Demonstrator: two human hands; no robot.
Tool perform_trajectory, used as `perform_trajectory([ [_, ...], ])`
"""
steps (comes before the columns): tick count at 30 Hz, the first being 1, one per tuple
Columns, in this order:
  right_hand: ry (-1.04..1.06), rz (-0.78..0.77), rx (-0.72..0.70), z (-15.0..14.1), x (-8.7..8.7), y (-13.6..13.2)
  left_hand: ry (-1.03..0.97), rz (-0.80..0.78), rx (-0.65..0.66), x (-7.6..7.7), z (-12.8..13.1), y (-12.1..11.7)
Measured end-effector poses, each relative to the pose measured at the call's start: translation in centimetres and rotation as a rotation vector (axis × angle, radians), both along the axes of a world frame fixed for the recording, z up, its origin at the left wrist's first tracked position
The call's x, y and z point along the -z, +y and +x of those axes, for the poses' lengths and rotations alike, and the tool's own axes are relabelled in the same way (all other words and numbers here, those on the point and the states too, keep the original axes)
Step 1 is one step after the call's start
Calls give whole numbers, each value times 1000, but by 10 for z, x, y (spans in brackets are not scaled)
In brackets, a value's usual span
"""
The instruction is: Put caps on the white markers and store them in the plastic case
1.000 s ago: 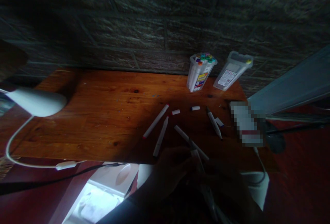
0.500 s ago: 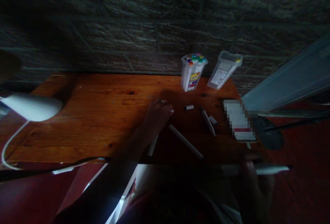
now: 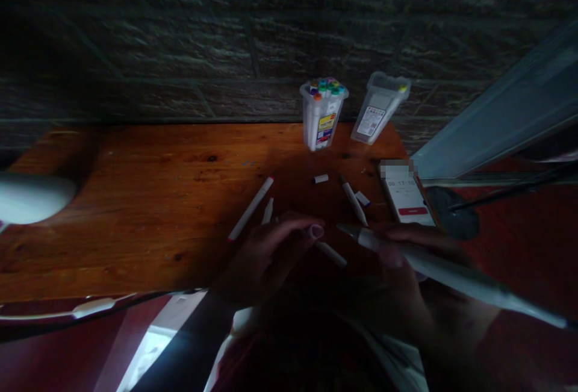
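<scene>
My left hand (image 3: 266, 250) is closed, pinching a small pale marker cap (image 3: 316, 231) between thumb and fingertips. My right hand (image 3: 406, 259) is wrapped round a long white marker (image 3: 451, 274), whose bare tip points left toward the cap, a short gap apart. Both hands hover over the near edge of the wooden table (image 3: 158, 199). Loose white markers lie on the wood: one with a red end (image 3: 250, 208), a shorter one (image 3: 268, 210) beside it, one (image 3: 331, 253) under my hands, and one (image 3: 353, 200) farther right. Two loose caps (image 3: 321, 179) (image 3: 362, 198) lie nearby.
A clear box of markers with coloured caps (image 3: 323, 109) stands by the dark brick wall, a nearly empty clear box (image 3: 379, 106) leaning beside it. A phone (image 3: 406, 196) with a lit screen lies at the right. A white lamp head (image 3: 31, 196) is at the left edge.
My left hand has drawn back from the markers on the table toward me, now pinching a cap. My right hand has brought its marker up and left toward the cap.
</scene>
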State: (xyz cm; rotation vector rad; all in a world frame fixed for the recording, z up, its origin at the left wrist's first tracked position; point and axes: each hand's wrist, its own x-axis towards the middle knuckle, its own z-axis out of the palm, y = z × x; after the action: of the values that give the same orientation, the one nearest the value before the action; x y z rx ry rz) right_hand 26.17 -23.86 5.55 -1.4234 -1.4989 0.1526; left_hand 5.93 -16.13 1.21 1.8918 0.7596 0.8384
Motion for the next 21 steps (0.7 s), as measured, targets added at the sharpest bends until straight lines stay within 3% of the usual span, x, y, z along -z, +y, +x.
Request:
perform_trajectory([
  [7,-28,-12,-87,-8,2,1,60,131,79,-6,-3,4],
  [12,-186,20,-127,-10,6,2,68,193,73,-3,0,3],
  [18,-246,35,166,12,10,5,29,222,10,-8,-5,1],
  [21,-163,36,212,18,4,3,11,221,-18,-9,-7,1],
])
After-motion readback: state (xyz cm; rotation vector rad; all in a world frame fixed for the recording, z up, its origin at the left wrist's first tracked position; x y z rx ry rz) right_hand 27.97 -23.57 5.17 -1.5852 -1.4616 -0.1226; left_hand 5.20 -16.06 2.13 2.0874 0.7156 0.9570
